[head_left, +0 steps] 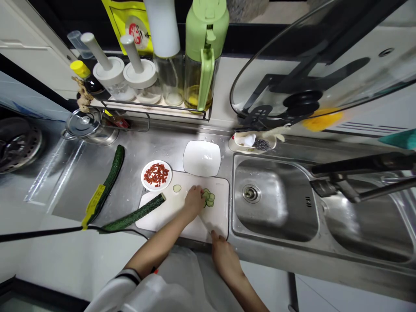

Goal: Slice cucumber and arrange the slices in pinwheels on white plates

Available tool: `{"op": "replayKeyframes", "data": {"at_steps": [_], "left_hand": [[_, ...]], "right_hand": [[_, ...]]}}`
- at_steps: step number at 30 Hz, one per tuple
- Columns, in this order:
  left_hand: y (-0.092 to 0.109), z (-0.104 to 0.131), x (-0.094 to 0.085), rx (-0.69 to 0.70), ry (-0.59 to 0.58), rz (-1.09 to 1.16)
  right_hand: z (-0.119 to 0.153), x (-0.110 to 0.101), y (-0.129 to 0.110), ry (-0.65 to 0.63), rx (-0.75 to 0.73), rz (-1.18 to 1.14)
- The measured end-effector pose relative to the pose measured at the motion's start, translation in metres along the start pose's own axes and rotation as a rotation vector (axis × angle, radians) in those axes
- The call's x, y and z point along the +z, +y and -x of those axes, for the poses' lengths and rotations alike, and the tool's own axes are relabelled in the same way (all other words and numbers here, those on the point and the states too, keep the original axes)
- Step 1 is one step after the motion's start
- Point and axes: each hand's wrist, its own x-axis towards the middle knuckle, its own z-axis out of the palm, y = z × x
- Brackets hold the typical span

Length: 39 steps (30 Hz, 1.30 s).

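Closest to the camera, a white sleeve [117, 290] covers the left forearm, and just beyond it the right hand [224, 255] rests at the near edge of the white cutting board [162, 214], fingers curled about a knife [206, 225] whose pale blade runs up across the board; how tightly it grips cannot be told. The left hand [194, 200] lies on the middle of the board, fingers bent down against a small heap of cucumber slices [209, 199], about four or five overlapping; whether it pinches one is unclear. One more slice [177, 188] lies alone on the board to the left of that hand. A cut cucumber [136, 215] rests slantwise with its cut end on the board's left side, and a second, whole cucumber [110, 180] with a yellow label lies on the steel counter well left of the board. Two white dishes stand touching or just past the board's far edge: a round plate [156, 175] holding red chopped pieces, and a square plate [202, 158] with nothing on it. Right of the board is a steel sink [276, 203] with two basins. On the rack [152, 106] behind the board stand two white-capped jars, a clear bottle and a green-topped oil bottle [201, 56] with some yellow oil at the bottom.
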Motion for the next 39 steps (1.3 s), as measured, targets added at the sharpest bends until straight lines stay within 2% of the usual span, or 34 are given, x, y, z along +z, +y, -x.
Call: {"op": "replayKeyframes", "data": {"at_steps": [6, 13, 18, 22, 25, 31, 39], "left_hand": [[-0.001, -0.001, 0.002, -0.002, -0.008, 0.081], [-0.005, -0.001, -0.013, 0.008, -0.023, 0.079], [-0.033, 0.011, -0.023, 0.019, 0.057, 0.144], [-0.059, 0.025, -0.024, -0.050, 0.089, 0.216], [-0.068, 0.034, -0.023, -0.075, 0.094, 0.221], [-0.068, 0.039, -0.027, -0.030, 0.097, 0.130], [-0.072, 0.032, -0.027, -0.058, 0.073, 0.076]], "right_hand": [[-0.001, 0.001, 0.001, 0.017, -0.008, 0.001], [-0.002, -0.002, 0.002, 0.014, -0.016, 0.027], [0.001, -0.003, 0.012, 0.017, -0.054, 0.020], [0.005, -0.005, 0.017, 0.028, -0.065, -0.009], [0.006, -0.007, 0.012, 0.048, -0.070, -0.020], [-0.001, -0.007, -0.004, 0.080, -0.063, 0.030], [-0.006, -0.006, -0.015, 0.087, -0.044, 0.056]]}}
